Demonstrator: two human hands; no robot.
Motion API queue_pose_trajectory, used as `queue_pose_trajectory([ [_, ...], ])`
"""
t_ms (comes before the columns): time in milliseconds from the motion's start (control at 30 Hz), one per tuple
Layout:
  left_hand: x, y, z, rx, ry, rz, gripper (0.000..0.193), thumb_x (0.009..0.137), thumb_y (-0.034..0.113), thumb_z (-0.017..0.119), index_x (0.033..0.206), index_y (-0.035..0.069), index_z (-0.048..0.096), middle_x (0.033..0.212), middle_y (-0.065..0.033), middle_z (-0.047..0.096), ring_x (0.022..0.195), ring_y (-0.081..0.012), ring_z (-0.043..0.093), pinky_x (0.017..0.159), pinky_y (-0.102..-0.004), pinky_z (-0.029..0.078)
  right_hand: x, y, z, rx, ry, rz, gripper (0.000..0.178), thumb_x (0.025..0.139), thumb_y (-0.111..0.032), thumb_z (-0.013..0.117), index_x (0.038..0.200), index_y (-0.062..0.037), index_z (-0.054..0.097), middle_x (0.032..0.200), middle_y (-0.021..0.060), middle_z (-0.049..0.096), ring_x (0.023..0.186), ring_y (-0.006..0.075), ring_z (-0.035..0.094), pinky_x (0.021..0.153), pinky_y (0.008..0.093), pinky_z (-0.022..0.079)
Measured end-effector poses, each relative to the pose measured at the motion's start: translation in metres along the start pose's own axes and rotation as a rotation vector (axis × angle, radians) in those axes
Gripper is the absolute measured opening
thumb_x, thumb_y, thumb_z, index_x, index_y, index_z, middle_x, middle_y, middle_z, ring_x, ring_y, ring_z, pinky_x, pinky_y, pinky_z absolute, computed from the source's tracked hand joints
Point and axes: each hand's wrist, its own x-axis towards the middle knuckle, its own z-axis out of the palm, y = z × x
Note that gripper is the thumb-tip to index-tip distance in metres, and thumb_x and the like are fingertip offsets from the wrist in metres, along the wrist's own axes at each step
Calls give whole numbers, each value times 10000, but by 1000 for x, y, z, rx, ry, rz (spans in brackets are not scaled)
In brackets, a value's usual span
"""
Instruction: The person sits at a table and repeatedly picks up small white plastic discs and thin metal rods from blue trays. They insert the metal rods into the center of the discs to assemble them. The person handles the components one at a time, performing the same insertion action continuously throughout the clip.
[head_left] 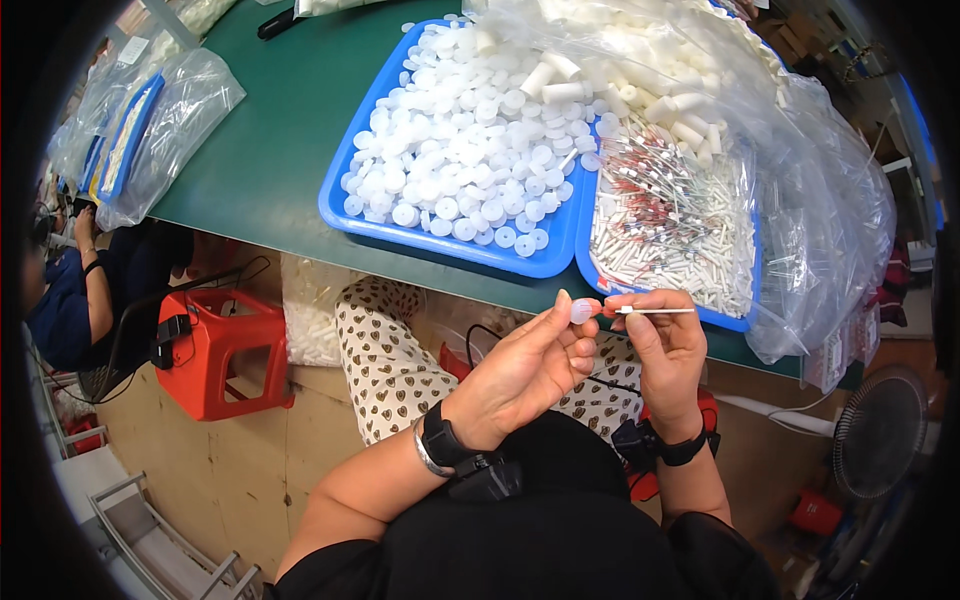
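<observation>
Between the thumb and fingertips of my left hand (535,370) is a small translucent white plastic disc (581,311). My right hand (665,350) pinches a thin white stick-like part (655,311) that lies level and points right. The two hands are close together just off the table's front edge, the disc left of the stick's tip. Ahead of them stands a blue tray (450,255) heaped with translucent discs (455,150). A smaller blue tray (735,322) to its right holds many thin white parts (690,260) and a pile of wired parts with reddish pieces (655,175).
White foam-like cylinders (680,105) spill from a large clear plastic bag (830,200) at the right. The table (260,170) is green. A red stool (225,350) stands on the left, near another person's arm (97,285). A fan (880,430) is at lower right.
</observation>
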Motion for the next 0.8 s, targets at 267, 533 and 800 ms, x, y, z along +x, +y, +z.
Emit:
queue_pose_trajectory([
  [267, 1, -1, -3, -149, -22, -32, 392, 1035, 389, 483, 1161, 26, 562, 914, -7, 599, 771, -75, 513, 669, -210, 450, -3, 10, -5, -275, -25, -174, 143, 914, 43, 621, 1046, 1, 587, 1032, 150, 693, 967, 214, 673, 868, 324, 521],
  [533, 2, -3, -2, 64, 57, 64, 371, 1037, 377, 492, 1139, 30, 574, 895, -6, 618, 749, -76, 543, 676, -217, 460, 0, 4, -8, -394, -111, -297, 163, 862, 53, 655, 1008, -4, 611, 969, 148, 705, 896, 239, 689, 786, 320, 541],
  [800, 1, -5, 0, 316, 88, 155, 328, 1063, 332, 454, 1112, 34, 581, 889, -21, 614, 745, -99, 543, 684, -241, 468, -1, 4, -9, -373, -56, -209, 146, 885, 45, 644, 1021, 11, 605, 983, 146, 709, 886, 206, 692, 795, 310, 544],
])
